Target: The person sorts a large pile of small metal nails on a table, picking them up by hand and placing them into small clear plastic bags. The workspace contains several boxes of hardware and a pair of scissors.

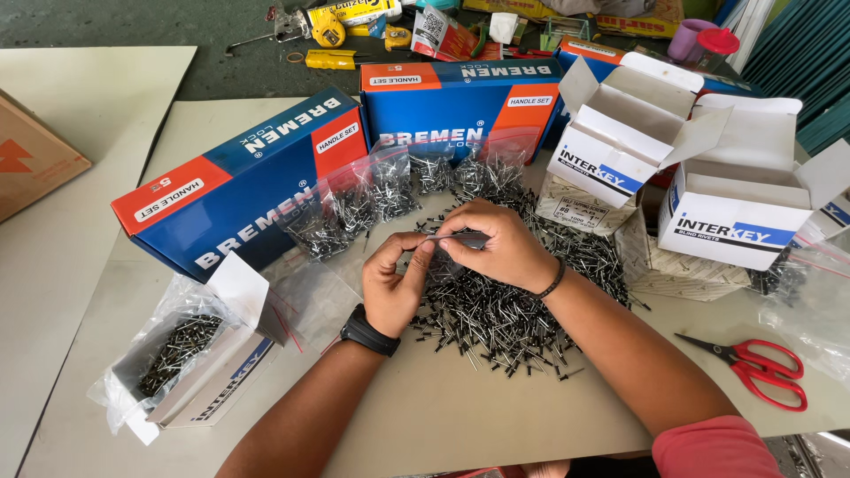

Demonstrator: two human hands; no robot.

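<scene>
Landmark: the rivet pile [505, 310], a loose heap of small dark rivets on the pale table [443, 416].

Nearest, over the pile's near-left edge: left hand [391, 281], black watch on the wrist, thumb and fingers pinched on one end of a small clear bag [465, 239]. Right hand [498, 245], just above the pile's centre, pinches the bag's other end; the bag hangs between both hands.

Right of the pile: red scissors [757, 365], lying flat. Left of it: an open white carton [199, 376] lined with plastic, holding rivets.

Beyond the pile: a row of filled bags [390, 190] leaning on blue boxes [266, 168]; two open white boxes [691, 168] far right.
</scene>
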